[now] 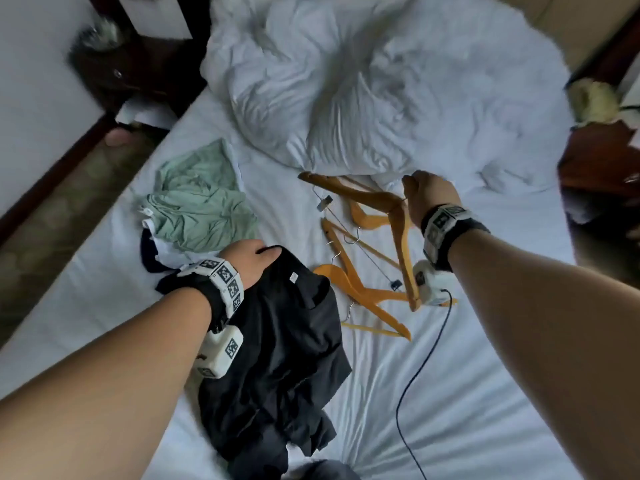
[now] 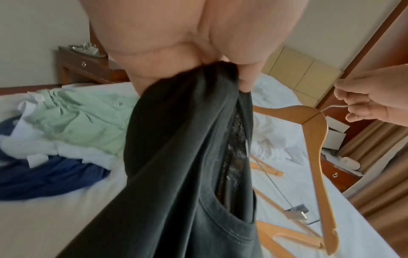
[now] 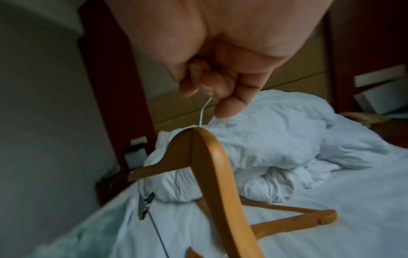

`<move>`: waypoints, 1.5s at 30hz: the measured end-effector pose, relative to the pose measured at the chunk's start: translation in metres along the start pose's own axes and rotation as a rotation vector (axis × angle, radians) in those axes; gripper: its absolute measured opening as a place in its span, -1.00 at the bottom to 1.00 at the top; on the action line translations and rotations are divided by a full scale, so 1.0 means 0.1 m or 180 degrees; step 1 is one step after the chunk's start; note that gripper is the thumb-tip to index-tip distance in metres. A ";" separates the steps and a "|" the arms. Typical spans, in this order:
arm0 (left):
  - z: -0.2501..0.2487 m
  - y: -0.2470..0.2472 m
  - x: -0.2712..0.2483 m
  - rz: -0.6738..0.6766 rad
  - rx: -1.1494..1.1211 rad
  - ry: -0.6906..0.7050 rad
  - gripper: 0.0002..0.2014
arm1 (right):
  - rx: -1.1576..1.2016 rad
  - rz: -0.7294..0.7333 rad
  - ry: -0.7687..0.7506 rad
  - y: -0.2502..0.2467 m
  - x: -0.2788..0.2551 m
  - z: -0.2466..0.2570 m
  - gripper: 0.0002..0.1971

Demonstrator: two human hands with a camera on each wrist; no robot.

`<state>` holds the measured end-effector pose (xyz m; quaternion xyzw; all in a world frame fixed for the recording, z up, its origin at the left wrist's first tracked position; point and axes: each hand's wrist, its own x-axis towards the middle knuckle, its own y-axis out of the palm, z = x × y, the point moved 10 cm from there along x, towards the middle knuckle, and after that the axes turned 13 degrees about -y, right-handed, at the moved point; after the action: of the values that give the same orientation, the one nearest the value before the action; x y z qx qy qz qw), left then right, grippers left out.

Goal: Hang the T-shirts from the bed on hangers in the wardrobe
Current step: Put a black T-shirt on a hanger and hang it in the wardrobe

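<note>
My left hand point(image 1: 251, 258) grips a black T-shirt point(image 1: 287, 348) by its collar edge and lifts it off the bed; the left wrist view shows the black T-shirt point(image 2: 183, 174) hanging from my fingers. My right hand point(image 1: 427, 194) pinches the metal hook of a wooden hanger point(image 1: 398, 230) and holds it above the sheet. In the right wrist view the fingers point(image 3: 225, 97) curl round the wire hook of the wooden hanger point(image 3: 212, 165). A green T-shirt point(image 1: 201, 202) lies crumpled at the left, with white and dark blue garments point(image 2: 50, 174) beside it.
Several more wooden hangers point(image 1: 360, 289) lie on the white sheet between my hands. A rumpled white duvet point(image 1: 363, 98) covers the far half of the bed. Dark wooden nightstands point(image 1: 138, 71) stand at both far corners. A black cable point(image 1: 415, 375) trails from my right wrist.
</note>
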<state>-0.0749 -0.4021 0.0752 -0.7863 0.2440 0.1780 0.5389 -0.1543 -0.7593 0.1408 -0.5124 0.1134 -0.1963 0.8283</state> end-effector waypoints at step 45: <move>0.95 -1.27 -4.53 -0.0180 0.0155 0.1689 -0.64 | 0.5143 -0.1922 0.0016 -2.49 -4.87 2.97 -0.58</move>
<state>-0.3734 -0.1883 0.3843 -0.7988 0.3589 -0.0554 0.4796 -0.5276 -0.4046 0.4897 0.2262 -0.2002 -0.4298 0.8509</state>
